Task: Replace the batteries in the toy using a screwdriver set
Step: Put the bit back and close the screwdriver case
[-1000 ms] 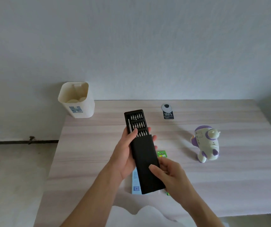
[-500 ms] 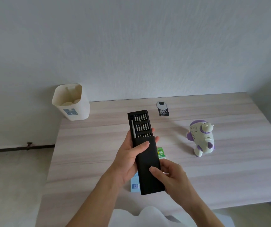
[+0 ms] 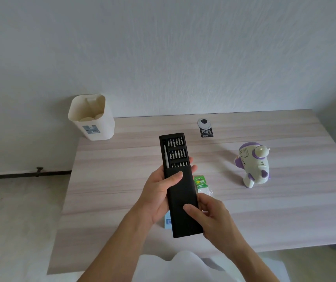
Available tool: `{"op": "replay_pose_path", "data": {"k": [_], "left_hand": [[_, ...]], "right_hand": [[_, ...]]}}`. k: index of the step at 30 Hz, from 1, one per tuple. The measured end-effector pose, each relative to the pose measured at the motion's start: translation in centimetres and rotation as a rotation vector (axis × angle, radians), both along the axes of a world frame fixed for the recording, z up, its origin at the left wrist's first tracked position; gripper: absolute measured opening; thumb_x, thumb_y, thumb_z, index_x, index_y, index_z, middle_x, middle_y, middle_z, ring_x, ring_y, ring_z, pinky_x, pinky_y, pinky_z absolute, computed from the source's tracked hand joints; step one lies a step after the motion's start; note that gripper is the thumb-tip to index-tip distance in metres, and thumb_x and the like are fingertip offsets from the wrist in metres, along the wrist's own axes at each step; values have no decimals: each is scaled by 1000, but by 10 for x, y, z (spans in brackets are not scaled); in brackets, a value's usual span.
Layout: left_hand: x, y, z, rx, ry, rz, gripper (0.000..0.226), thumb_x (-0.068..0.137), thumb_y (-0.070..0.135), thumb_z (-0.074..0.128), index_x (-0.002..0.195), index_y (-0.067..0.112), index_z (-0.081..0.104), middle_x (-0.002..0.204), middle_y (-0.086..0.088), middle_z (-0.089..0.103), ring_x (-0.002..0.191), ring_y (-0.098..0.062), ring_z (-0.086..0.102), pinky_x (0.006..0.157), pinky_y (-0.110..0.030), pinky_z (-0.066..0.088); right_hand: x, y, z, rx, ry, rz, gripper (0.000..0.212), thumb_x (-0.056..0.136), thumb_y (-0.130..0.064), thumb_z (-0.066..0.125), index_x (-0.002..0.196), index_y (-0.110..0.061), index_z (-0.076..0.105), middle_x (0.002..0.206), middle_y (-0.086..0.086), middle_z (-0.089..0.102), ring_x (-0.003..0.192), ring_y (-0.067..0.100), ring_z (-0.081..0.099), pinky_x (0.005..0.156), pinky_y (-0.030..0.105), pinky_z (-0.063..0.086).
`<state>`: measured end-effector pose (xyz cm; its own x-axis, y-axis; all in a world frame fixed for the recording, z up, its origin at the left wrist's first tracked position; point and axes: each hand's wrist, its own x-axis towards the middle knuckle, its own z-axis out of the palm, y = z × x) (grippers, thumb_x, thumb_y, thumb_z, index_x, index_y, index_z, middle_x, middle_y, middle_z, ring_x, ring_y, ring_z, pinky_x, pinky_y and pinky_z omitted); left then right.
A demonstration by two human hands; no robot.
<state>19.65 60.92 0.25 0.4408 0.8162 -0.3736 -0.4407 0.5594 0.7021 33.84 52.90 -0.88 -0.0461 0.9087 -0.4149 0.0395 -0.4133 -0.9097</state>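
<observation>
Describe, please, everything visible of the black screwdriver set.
The screwdriver set is a long, slim, matte black case held above the table. Its inner tray sticks partly out at the far end, showing three rows of silvery bits and a pale driver handle along its left side. The left hand grips the case's middle; the right hand pinches its near part.

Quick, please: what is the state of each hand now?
Left hand: holds the black screwdriver case near its middle.
Right hand: grips the case's lower end.
</observation>
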Motion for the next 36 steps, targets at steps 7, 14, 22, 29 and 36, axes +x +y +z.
{"op": "replay_pose_path", "data": {"k": [7, 14, 22, 29, 36], "left_hand": [[-3, -4, -2, -19, 81, -10, 36, 96, -1, 54, 129, 11, 59, 127, -12, 69, 120, -28, 65, 86, -36, 59], [-8, -6, 0, 39, 91, -62, 47, 93, -7, 55, 135, 14, 53, 130, -8, 67, 118, -29, 66, 91, -44, 58], [-2, -13, 1, 32, 192, -19, 32, 96, 14, 57, 128, 16, 58, 121, -6, 72, 112, -29, 69, 89, -45, 58], [2, -25, -3, 50, 334, 30, 33, 90, 32, 62, 121, 19, 64, 113, -4, 75, 106, -26, 71, 93, -48, 57], [-13, -26, -6, 126, 397, -62, 41, 83, 8, 74, 121, 19, 64, 111, -3, 75, 107, -23, 70, 94, -40, 56]], "right_hand": [[-2, -8, -5, 8, -10, -64, 8, 93, -23, 66, 98, -18, 70, 87, 6, 74, 90, 23, 75, 73, 38, 61], [3, -14, 3, 15, -31, -8, 8, 92, -18, 68, 100, -15, 67, 84, 1, 74, 59, 12, 67, 50, 18, 48], [-6, -17, 4, 39, -95, -180, 26, 81, -18, 81, 95, -13, 59, 75, 13, 62, 42, 29, 59, 38, 29, 46], [-9, -16, -1, 38, -227, -157, 25, 89, -31, 73, 101, -27, 51, 93, 0, 66, 62, 24, 71, 44, 27, 49], [-15, -12, 4, 79, 64, -207, 21, 95, -3, 61, 111, -14, 69, 97, 2, 77, 91, 15, 74, 72, 22, 57]]}}
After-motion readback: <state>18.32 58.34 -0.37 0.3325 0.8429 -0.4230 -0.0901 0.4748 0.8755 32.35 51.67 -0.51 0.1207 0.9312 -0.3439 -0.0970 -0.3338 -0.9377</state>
